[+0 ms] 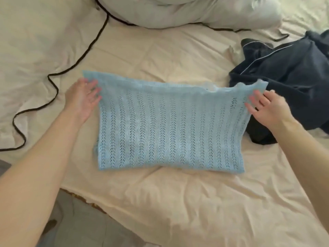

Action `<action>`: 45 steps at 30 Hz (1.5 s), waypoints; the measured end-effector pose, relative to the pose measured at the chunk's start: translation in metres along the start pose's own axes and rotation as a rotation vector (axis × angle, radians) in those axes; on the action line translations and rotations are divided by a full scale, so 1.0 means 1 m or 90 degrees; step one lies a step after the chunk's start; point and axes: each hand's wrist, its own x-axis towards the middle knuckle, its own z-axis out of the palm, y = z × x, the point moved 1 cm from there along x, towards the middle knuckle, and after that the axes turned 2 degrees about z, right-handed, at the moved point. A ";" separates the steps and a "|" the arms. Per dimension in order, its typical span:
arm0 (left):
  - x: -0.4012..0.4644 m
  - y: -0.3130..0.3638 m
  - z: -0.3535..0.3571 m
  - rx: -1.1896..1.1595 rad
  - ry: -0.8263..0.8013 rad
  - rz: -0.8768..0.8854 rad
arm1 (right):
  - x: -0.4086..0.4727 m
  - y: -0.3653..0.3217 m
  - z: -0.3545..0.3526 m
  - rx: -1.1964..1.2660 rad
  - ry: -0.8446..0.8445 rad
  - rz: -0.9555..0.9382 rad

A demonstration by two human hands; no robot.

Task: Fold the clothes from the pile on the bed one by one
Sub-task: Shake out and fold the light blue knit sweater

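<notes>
A light blue open-knit garment (170, 129) lies folded into a wide rectangle in the middle of the bed. My left hand (82, 98) is at its upper left edge, fingers straight and spread, fingertips touching the knit. My right hand (268, 108) mirrors it at the upper right edge, fingers spread and tips resting on the fabric. Neither hand curls round the cloth. A dark navy garment with pale piping (292, 82) lies crumpled to the right, partly under the blue garment's right corner.
The bed wears a cream sheet (178, 202), wrinkled near the front edge. A white pillow (187, 11) lies at the back and a pale duvet (32, 50) at the left. A black cable (53, 90) snakes across the left side. Floor shows at the lower left.
</notes>
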 end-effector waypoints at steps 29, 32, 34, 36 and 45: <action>-0.162 -0.159 -0.080 -0.223 0.215 -0.202 | -0.113 0.173 -0.113 0.271 0.223 0.265; -0.200 -0.171 -0.102 -0.203 0.255 -0.197 | -0.138 0.180 -0.143 0.249 0.243 0.263; -0.229 -0.183 -0.115 -0.179 0.266 -0.199 | -0.157 0.188 -0.168 0.239 0.256 0.265; -0.261 -0.197 -0.126 -0.164 0.281 -0.198 | -0.176 0.199 -0.192 0.223 0.260 0.265; -0.326 -0.218 -0.129 -0.055 0.234 -0.134 | -0.223 0.239 -0.255 -0.525 0.360 -0.028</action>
